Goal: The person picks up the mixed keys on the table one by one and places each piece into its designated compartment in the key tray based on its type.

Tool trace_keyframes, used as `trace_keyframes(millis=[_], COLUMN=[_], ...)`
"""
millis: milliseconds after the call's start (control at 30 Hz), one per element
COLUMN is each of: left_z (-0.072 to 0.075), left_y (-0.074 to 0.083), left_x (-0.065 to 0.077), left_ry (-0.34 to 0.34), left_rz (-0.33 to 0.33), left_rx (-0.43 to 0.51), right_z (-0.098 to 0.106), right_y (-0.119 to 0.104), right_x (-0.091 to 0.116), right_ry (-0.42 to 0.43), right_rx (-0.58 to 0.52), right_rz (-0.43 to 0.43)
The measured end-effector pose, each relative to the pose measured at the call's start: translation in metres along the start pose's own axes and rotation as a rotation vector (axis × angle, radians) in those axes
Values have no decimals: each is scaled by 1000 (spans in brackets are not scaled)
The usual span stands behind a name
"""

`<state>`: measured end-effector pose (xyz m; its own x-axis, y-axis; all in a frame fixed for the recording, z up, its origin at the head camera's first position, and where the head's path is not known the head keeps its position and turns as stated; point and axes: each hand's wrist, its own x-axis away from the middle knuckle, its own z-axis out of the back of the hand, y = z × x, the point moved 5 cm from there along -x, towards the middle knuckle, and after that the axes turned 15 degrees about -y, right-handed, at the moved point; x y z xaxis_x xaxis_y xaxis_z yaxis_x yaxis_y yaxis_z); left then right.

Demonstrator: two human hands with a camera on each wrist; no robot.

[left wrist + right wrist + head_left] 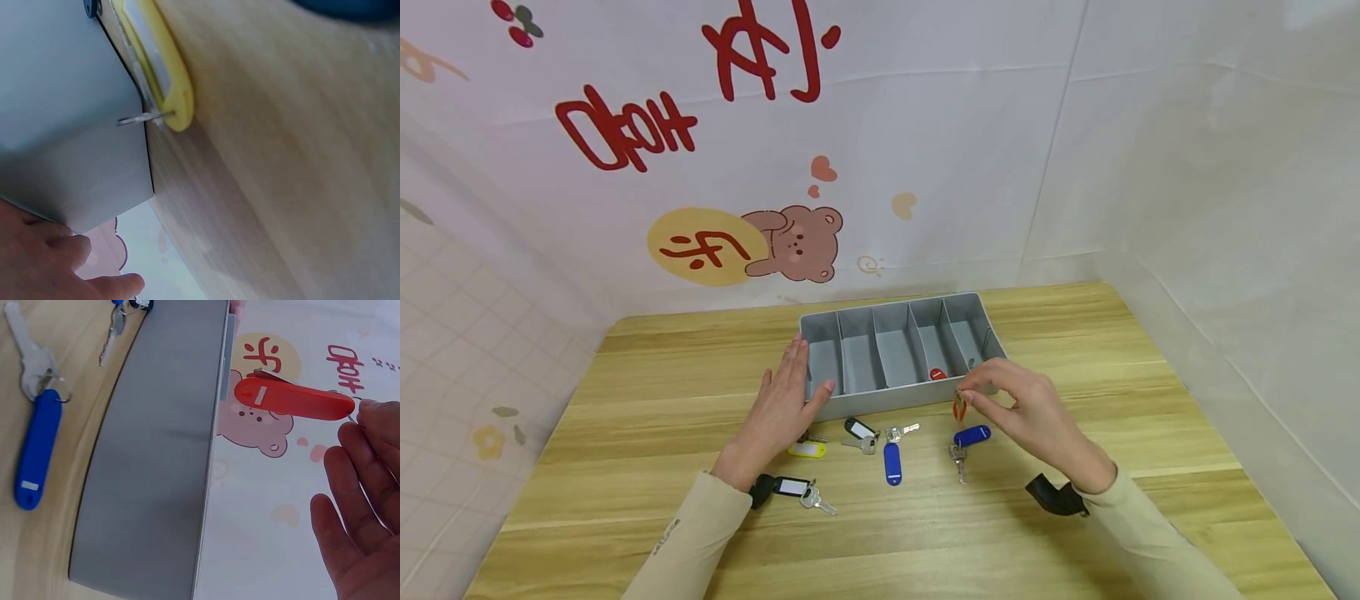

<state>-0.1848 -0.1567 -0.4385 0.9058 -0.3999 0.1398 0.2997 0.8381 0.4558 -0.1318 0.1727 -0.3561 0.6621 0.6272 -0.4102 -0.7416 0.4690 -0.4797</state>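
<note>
My right hand (1028,407) pinches the metal ring of a red key tag (294,399) between thumb and fingertips. The tag hangs at the front wall of a grey divided tray (880,401), and part of a key shows behind it in the right wrist view. My left hand (781,402) rests against the tray's left end, fingers straight along the side and thumb over the front corner. Inside the tray, another red tag (937,374) lies in the second compartment from the right. A yellow key tag (164,62) sits just in front of the tray, beside my left hand.
Before the tray lie a blue-tagged key (892,463), a second blue tag (972,435) with its key, a black-tagged key (860,429) and another black tag (792,487) near my left wrist. A printed white sheet (925,167) rises behind the wooden table (925,533).
</note>
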Motion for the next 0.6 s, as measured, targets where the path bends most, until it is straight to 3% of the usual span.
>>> trace_keyframes(millis=[600], left_z=[0], left_y=[0], left_x=[0], left_ry=[2], left_rz=[0], left_rx=[5], right_z=[2], right_y=[27], right_x=[-28], right_ry=[93], right_rx=[-45], right_rz=[-137])
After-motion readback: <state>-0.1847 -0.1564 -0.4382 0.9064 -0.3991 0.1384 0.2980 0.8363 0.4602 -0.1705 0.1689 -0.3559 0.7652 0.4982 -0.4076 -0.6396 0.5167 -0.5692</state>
